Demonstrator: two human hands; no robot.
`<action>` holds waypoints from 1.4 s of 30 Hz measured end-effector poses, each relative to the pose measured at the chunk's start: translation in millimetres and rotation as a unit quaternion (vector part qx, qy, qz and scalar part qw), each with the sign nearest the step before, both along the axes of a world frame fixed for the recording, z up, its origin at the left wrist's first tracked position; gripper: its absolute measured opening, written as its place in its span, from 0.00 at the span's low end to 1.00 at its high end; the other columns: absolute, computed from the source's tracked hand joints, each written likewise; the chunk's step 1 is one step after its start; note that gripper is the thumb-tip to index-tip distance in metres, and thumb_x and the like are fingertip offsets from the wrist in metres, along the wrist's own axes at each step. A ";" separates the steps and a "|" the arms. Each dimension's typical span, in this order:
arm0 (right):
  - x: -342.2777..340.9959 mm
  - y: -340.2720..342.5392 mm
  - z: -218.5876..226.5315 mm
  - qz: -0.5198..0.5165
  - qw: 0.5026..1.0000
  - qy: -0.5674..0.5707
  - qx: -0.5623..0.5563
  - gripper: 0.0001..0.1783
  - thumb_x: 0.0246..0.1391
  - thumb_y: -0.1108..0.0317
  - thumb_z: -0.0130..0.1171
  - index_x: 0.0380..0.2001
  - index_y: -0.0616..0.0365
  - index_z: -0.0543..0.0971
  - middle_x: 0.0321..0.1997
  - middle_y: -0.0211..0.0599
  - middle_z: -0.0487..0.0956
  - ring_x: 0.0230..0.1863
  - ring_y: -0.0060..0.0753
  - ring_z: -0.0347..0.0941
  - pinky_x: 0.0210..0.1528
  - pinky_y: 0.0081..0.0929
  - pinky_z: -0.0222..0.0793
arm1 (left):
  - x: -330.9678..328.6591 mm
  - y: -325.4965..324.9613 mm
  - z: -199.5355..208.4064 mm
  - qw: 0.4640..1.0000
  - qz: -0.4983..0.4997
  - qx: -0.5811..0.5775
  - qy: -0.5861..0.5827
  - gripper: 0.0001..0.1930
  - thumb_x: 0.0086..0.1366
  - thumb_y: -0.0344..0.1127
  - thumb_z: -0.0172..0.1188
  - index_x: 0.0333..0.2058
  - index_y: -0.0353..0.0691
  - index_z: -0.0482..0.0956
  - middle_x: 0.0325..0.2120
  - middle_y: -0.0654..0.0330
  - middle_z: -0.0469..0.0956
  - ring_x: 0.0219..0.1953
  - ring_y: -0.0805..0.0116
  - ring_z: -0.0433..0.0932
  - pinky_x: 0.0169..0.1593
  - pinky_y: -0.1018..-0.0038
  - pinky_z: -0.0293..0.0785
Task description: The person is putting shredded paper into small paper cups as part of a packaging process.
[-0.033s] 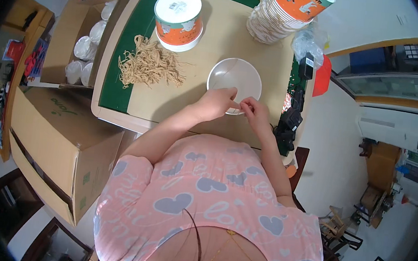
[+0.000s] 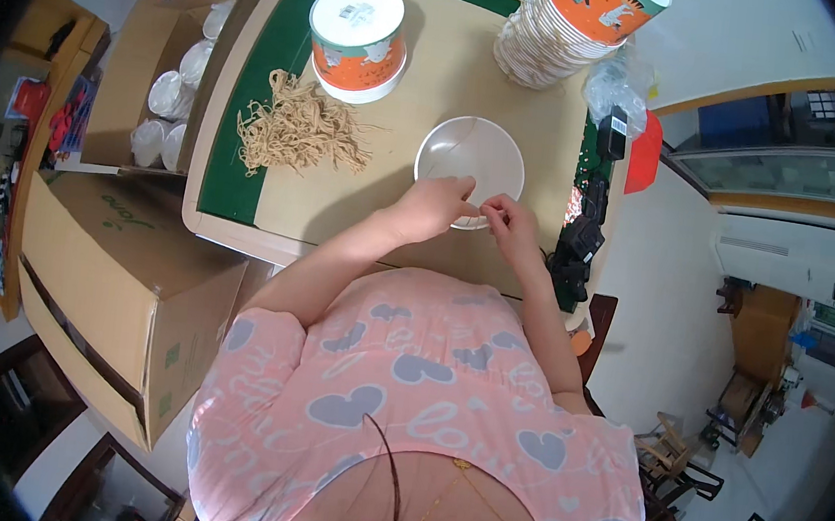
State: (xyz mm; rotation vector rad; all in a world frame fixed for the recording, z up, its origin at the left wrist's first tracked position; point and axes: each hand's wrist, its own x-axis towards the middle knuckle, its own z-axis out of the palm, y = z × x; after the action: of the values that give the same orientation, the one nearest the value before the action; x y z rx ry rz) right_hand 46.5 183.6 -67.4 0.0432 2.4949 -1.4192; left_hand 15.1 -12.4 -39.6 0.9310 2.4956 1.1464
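Note:
A white paper tub stands with its mouth up on the brown board, and a thin line, maybe a string, shows inside it. Over its near rim my left hand is closed, fingers bent toward the right. Just beside it my right hand pinches with thumb and forefinger, the fingertips of both hands almost meeting. Whatever lies between the fingers is too small to make out. Left of the tub is a loose heap of tan paper cords. Behind the heap, an orange-and-white printed tub stands upside down.
A tall leaning stack of nested tubs with cords stands at the far right. Beside it are a crumpled clear plastic bag and black devices along the table's right edge. Cardboard boxes flank the left, one holding wrapped white tubs.

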 end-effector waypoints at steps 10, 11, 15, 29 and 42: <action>10.5 -12.3 35.9 -0.029 0.992 0.052 0.110 0.05 0.53 0.71 0.55 0.32 0.59 0.76 0.33 0.40 0.73 0.28 0.36 0.72 0.32 0.29 0.67 | -5.6 -1.2 -29.5 0.990 -0.019 -0.033 0.135 0.04 0.54 0.33 0.55 0.25 0.39 0.74 0.26 0.56 0.69 0.31 0.54 0.72 0.33 0.60 0.69; 8.4 -14.2 46.1 -0.013 0.991 0.085 0.105 0.05 0.52 0.72 0.55 0.32 0.59 0.76 0.34 0.40 0.73 0.31 0.39 0.72 0.34 0.30 0.68 | -5.3 -0.5 -27.1 0.990 -0.023 -0.033 0.134 0.04 0.54 0.33 0.55 0.25 0.39 0.74 0.26 0.56 0.69 0.31 0.54 0.72 0.33 0.60 0.69; -20.3 -6.6 49.8 0.140 0.981 0.056 0.119 0.07 0.49 0.75 0.54 0.34 0.58 0.78 0.36 0.42 0.75 0.39 0.46 0.72 0.41 0.35 0.68 | -2.2 0.0 -22.0 0.991 -0.009 -0.034 0.125 0.03 0.53 0.31 0.56 0.27 0.41 0.76 0.27 0.57 0.70 0.31 0.55 0.73 0.32 0.61 0.69; -81.3 -20.9 31.1 0.474 0.858 -0.095 0.176 0.13 0.44 0.66 0.60 0.35 0.58 0.79 0.34 0.42 0.80 0.35 0.41 0.75 0.39 0.34 0.68 | 3.3 -0.4 -19.0 0.999 0.024 -0.010 0.025 0.08 0.58 0.35 0.51 0.30 0.40 0.77 0.35 0.54 0.74 0.37 0.54 0.74 0.39 0.60 0.71; -88.9 -5.4 -13.6 0.446 0.862 -0.179 0.162 0.10 0.46 0.65 0.60 0.32 0.58 0.81 0.28 0.36 0.81 0.30 0.31 0.75 0.35 0.29 0.69 | 1.8 -3.7 -8.5 0.994 -0.032 -0.031 0.096 0.07 0.55 0.35 0.54 0.31 0.43 0.78 0.33 0.55 0.73 0.37 0.55 0.74 0.37 0.61 0.72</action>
State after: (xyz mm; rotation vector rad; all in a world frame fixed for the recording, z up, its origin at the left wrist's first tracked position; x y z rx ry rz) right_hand -42.5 178.2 -81.0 -0.6355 1.9562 -0.5342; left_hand 16.9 -16.1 -48.1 1.1459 2.6120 0.9972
